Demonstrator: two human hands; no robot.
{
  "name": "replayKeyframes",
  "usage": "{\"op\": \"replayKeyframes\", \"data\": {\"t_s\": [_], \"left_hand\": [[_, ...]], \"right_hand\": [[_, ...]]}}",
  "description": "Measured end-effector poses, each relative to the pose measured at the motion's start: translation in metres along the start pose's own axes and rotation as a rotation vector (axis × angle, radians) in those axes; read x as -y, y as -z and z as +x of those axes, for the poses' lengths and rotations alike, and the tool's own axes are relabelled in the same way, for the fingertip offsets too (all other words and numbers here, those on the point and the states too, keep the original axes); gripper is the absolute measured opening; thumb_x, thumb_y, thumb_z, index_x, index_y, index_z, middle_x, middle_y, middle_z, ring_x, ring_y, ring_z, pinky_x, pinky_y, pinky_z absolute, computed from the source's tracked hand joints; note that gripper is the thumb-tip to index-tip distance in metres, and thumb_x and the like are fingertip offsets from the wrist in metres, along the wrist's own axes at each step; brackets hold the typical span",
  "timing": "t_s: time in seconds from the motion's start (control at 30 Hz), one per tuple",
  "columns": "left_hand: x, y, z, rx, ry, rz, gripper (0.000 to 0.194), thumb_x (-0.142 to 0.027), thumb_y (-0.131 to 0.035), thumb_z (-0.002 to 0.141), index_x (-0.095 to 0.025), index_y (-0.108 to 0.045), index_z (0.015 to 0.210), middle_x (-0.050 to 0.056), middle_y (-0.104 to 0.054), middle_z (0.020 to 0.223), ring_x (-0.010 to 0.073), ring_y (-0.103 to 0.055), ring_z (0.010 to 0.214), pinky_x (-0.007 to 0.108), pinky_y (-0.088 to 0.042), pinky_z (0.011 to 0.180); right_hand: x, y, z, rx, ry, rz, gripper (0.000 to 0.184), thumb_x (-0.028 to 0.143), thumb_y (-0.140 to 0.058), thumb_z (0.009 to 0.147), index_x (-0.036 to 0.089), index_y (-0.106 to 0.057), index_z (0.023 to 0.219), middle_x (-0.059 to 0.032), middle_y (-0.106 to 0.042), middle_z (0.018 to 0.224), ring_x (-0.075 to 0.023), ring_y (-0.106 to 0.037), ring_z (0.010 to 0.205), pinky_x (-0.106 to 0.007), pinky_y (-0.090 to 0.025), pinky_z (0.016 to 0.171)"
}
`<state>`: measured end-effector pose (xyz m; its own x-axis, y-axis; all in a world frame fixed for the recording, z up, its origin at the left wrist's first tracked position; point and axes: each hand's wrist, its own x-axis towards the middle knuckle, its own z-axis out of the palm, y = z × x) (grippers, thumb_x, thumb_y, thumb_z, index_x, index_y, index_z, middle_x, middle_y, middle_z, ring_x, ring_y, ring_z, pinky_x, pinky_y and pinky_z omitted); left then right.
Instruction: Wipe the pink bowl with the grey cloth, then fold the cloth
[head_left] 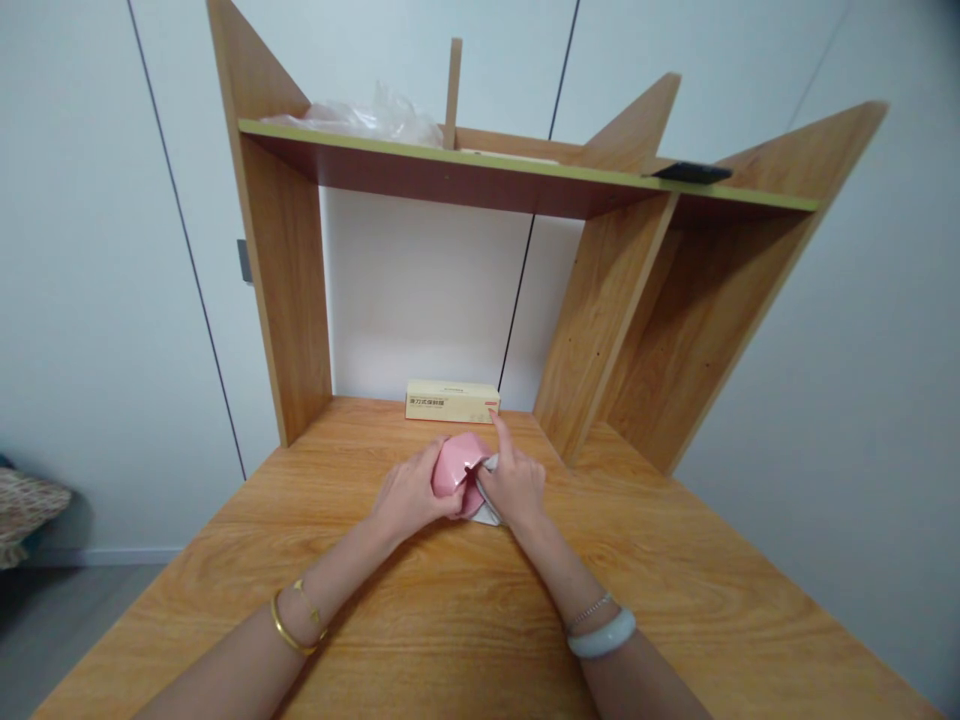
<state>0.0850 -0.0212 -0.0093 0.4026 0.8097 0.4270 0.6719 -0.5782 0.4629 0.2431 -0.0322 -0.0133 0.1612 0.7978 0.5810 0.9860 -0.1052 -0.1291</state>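
Observation:
A glossy pink hollow container (459, 462) with angled faces is tilted on its side just above the desk, its dark opening turned to the right. My left hand (409, 495) is wrapped around its left side, thumb near the rim. At the opening, my right hand (519, 485) has its index finger stretched out and the other fingers closed on a pale grey-white cloth (486, 515). Part of the cloth lies against the container's mouth; the fingertips there are hidden.
Behind my hands, a cream long box (451, 402) with printed lettering stands on the wooden desk (465, 620). A wooden shelf unit (289, 290) rises around it. On the upper shelf lie a clear plastic bag (375, 118) and a flat black object (691, 172).

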Motion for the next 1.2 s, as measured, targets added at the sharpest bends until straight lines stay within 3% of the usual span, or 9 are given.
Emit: {"op": "replayKeyframes", "data": {"t_s": [0.2,0.37,0.47,0.57,0.73,0.87,0.97,1.07,1.2], "left_hand": [[0.001,0.003,-0.001,0.046,0.019,0.073,0.065,-0.042,-0.055,0.07,-0.017,-0.039,0.127,0.01,-0.062,0.107,0.0271,-0.059,0.095,0.032,-0.043,0.078],[0.004,0.003,0.0,-0.022,0.075,0.09,0.063,-0.05,-0.049,0.076,-0.024,-0.034,0.132,0.007,-0.058,0.115,0.0255,-0.055,0.103,0.033,-0.04,0.086],[0.011,-0.002,0.001,-0.082,0.107,-0.017,0.068,-0.052,-0.048,0.078,-0.022,-0.026,0.135,0.008,-0.052,0.123,0.0251,-0.051,0.109,0.034,-0.038,0.089],[0.016,-0.011,0.0,-0.066,0.118,-0.163,0.078,-0.051,-0.051,0.076,-0.016,-0.017,0.137,0.012,-0.05,0.124,0.0262,-0.052,0.107,0.037,-0.04,0.086],[0.016,-0.018,0.001,-0.065,0.003,-0.384,0.071,-0.039,-0.055,0.075,-0.014,-0.021,0.132,0.011,-0.052,0.12,0.0206,-0.054,0.102,0.03,-0.043,0.082],[0.012,-0.009,0.0,-0.032,0.126,-0.158,0.064,-0.04,-0.055,0.073,-0.02,-0.031,0.129,0.008,-0.062,0.104,0.0236,-0.059,0.09,0.031,-0.044,0.074],[0.005,-0.001,-0.001,0.036,0.119,0.075,0.068,-0.047,-0.054,0.071,-0.021,-0.033,0.129,0.01,-0.064,0.099,0.0293,-0.061,0.089,0.035,-0.043,0.074],[-0.003,0.004,-0.002,0.082,0.081,0.186,0.068,-0.049,-0.053,0.07,-0.021,-0.035,0.129,0.01,-0.066,0.095,0.031,-0.061,0.088,0.034,-0.042,0.073],[-0.009,0.006,-0.001,0.091,0.075,0.212,0.064,-0.047,-0.053,0.07,-0.023,-0.036,0.127,0.008,-0.066,0.094,0.03,-0.061,0.087,0.032,-0.042,0.072]], "right_hand": [[-0.005,-0.012,0.002,0.129,0.027,0.075,0.072,0.035,-0.047,0.077,0.016,-0.014,0.138,-0.0061,-0.067,0.079,-0.0214,-0.062,0.073,-0.026,-0.038,0.062],[-0.008,-0.022,0.0,0.137,-0.019,0.258,0.065,0.031,-0.045,0.079,0.016,-0.019,0.137,-0.0051,-0.067,0.078,-0.0209,-0.062,0.074,-0.026,-0.039,0.063],[-0.01,-0.028,0.0,0.121,-0.138,0.418,0.06,0.029,-0.044,0.079,0.016,-0.026,0.135,-0.0068,-0.067,0.081,-0.0212,-0.062,0.076,-0.026,-0.041,0.064],[-0.01,-0.036,0.003,0.04,-0.241,0.633,0.053,0.027,-0.041,0.08,0.014,-0.033,0.13,-0.011,-0.063,0.103,-0.0205,-0.058,0.093,-0.028,-0.043,0.073],[-0.004,-0.044,0.005,0.032,-0.186,0.908,0.044,0.023,-0.037,0.078,0.015,-0.041,0.121,-0.0088,-0.056,0.115,-0.0164,-0.054,0.102,-0.027,-0.043,0.081],[0.0,-0.032,0.003,0.135,-0.252,0.593,0.058,0.028,-0.045,0.076,0.015,-0.031,0.13,-0.0092,-0.064,0.095,-0.0205,-0.061,0.083,-0.027,-0.044,0.067],[0.001,-0.017,0.001,0.171,-0.209,0.259,0.069,0.033,-0.05,0.075,0.014,-0.021,0.136,-0.007,-0.066,0.076,-0.0233,-0.062,0.072,-0.028,-0.041,0.062],[0.002,-0.007,-0.001,0.116,-0.077,0.076,0.072,0.031,-0.049,0.076,0.015,-0.015,0.138,-0.0062,-0.066,0.075,-0.0226,-0.062,0.072,-0.028,-0.04,0.064],[0.0,-0.008,0.0,0.081,0.01,0.043,0.075,0.03,-0.05,0.075,0.017,-0.012,0.138,-0.0061,-0.066,0.081,-0.0213,-0.061,0.075,-0.027,-0.039,0.065]]}}
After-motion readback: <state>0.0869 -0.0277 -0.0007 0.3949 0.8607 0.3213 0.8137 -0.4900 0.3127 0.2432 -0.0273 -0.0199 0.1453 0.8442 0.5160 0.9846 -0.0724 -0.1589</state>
